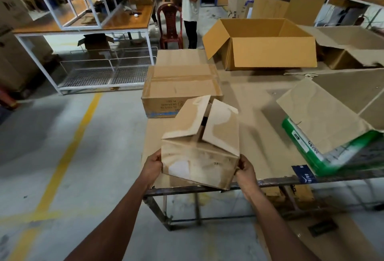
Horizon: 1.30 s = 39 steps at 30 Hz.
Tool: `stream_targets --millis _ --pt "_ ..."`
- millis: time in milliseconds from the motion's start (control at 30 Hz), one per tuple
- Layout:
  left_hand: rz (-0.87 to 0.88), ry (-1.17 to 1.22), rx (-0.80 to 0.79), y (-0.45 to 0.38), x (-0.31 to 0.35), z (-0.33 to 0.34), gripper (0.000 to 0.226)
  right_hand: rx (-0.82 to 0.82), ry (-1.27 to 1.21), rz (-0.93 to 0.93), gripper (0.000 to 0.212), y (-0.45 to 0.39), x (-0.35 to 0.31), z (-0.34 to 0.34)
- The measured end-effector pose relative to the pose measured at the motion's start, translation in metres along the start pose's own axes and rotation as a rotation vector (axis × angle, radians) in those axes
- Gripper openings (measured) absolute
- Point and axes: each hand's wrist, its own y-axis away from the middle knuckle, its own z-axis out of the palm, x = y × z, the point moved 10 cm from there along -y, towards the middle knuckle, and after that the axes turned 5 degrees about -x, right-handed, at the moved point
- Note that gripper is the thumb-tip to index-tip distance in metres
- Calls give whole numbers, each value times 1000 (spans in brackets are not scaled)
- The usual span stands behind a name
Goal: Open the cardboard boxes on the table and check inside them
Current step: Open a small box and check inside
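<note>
1. Two hands steady one small, worn brown cardboard box (pixel 197 156): my left hand (pixel 152 167) curls round its left edge.
2. It sits tilted over the bench (pixel 270 181) edge, flaps half-raised for checking inside.
3. My right hand (pixel 245 172) pinches its right corner.

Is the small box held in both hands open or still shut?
Partly open: the small box's two top flaps stand raised with a dark gap between them. Left hand and right hand grip its sides. Contents cannot be seen.
</note>
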Motion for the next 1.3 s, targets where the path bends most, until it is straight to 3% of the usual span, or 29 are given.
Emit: stream_targets --millis 133,300,433,500,533,600,700,767,967,1100,1200,1300 --pt "-106 -225 38 -11 -32 -18 60 8 143 112 13 -2 36 4" --pt "-89 -324 61 -4 -27 -29 57 56 179 213 18 4 35 -11" --pt "235 -338 347 25 49 -32 29 256 221 67 12 11 -22 -17" --pt "435 -322 436 51 101 -16 22 286 221 -46 18 17 -54 -7" --pt "521 -309 402 60 122 -1 21 271 215 -90 22 19 -65 0" --pt "571 -262 173 66 147 42 24 229 211 -134 28 22 -76 15" --pt "354 -206 -203 62 133 113 29 231 205 -160 32 27 -80 25" --pt "249 -310 -262 60 113 137 28 242 209 -169 33 30 -80 25" --pt "188 -396 -91 62 103 129 33 256 197 -183 32 44 -86 17" --pt "382 -436 50 67 143 104 42 244 164 -212 34 49 -98 27" --pt "503 -497 223 58 164 58 44 100 119 -246 31 51 -103 67" --pt "353 -520 276 32 147 13 46 -199 64 -56 33 51 -80 132"
